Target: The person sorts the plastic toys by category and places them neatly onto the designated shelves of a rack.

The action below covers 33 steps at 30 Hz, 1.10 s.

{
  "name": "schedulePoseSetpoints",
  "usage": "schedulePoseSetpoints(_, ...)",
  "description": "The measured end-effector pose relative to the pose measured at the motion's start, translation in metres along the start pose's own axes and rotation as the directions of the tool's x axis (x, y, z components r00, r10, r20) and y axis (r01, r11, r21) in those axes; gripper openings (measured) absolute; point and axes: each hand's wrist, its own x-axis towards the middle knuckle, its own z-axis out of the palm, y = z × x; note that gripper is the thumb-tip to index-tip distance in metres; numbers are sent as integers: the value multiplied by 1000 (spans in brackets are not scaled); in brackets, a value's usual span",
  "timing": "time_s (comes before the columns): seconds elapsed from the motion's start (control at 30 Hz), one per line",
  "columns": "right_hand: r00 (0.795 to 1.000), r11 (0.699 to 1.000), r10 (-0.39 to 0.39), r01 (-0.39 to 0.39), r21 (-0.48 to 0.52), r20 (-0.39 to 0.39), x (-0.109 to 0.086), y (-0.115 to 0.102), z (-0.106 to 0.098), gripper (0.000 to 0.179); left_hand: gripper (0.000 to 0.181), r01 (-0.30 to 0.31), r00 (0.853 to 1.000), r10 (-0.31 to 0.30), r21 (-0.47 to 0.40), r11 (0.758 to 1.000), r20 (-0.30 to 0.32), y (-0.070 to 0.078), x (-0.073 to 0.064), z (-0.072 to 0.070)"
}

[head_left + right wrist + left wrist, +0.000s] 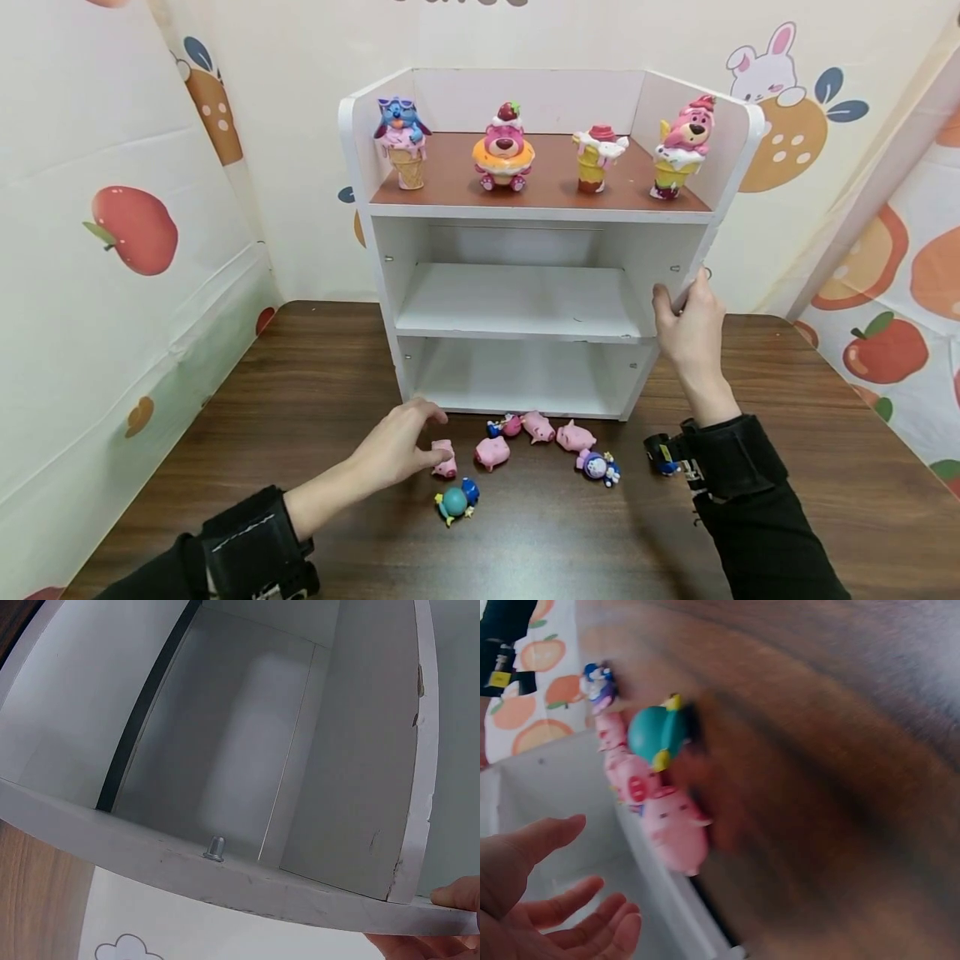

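Observation:
A white shelf unit (pixel 517 300) stands on the wooden table. My right hand (pixel 692 329) grips the front edge of its right side panel, thumb inside and fingers outside; in the right wrist view the fingertips (pixel 454 894) show at that panel. My left hand (pixel 397 442) reaches over the table by the lower left corner of the unit, fingers apart and holding nothing. Nearest to it is a small pink pig figure (pixel 444 458), beside the thumb. More pink pigs (pixel 492 452) and a teal-and-blue figure (pixel 454 502) lie to its right. In the left wrist view the pig (pixel 676 832) is apart from the fingers.
On the brown top shelf (pixel 551 179) stand several ice-cream-style figures, among them a blue one (pixel 403 142) and a pink bear in an orange ring (pixel 503 150). A blue-and-white figure (pixel 597 467) lies right of the pigs. Fruit-print sheets (pixel 135 333) line the walls.

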Motion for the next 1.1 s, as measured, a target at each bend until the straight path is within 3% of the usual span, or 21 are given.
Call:
schedulePoseSetpoints(0.23, 1000, 1000, 8, -8, -3, -3, 0, 0, 0, 36, 51, 64, 998, -64, -3, 998, 11, -13, -3, 21)
schedulePoseSetpoints(0.47, 1000, 1000, -1, 1, -2, -2, 0, 0, 1, 35, 57, 79, 997, -78, -53, 995, 18, -22, -5, 33)
schedulePoseSetpoints(0.87, 1000, 1000, -3, 3, 1, 1, 0, 1, 1, 34, 39, 45, 998, -48, -65, 997, -36, -23, -3, 38)
schedulePoseSetpoints(1.1, 1000, 1000, -1, 1, -4, -6, 0, 1, 1, 33, 36, 6, 998, -7, -11, 1000, -67, -22, -2, 33)
